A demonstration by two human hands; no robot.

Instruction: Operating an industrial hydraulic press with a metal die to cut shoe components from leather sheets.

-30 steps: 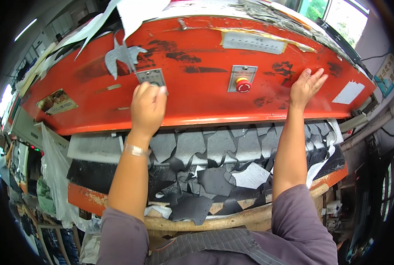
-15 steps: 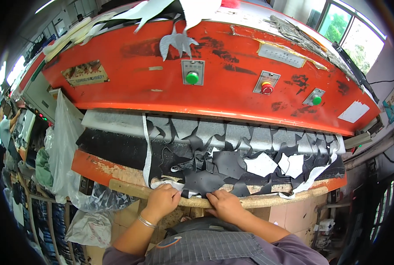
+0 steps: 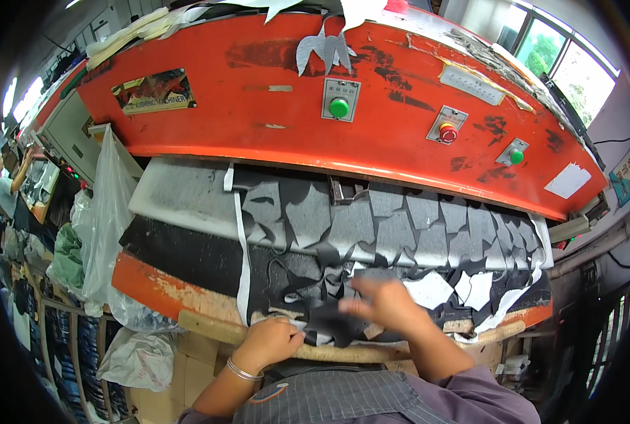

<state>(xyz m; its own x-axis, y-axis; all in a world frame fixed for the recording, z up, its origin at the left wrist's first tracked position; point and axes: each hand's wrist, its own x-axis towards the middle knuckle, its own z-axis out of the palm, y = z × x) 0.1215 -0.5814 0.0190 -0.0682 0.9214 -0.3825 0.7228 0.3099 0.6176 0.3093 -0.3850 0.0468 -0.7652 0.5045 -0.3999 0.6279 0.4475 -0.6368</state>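
Black flat cut pieces of sheet material (image 3: pixel 333 326) lie along the front edge of the flat black board (image 3: pixel 174 244). Your left hand (image 3: pixel 276 339) is curled at the long, pale wooden bar (image 3: pixel 212 328) there; what it grips, I cannot tell. Your blurred right hand (image 3: pixel 389 304) is over these pieces, thumb apart from fingers; its hold is also unclear.

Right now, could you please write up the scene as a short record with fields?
Left hand: curled at the front bar; grip unclear
Right hand: blurred, over black scraps; contact unclear
White pieces: right of the right hand
Machine: red front
Green buttons: two, with a red button between them
Plastic bag: clear, hanging at left
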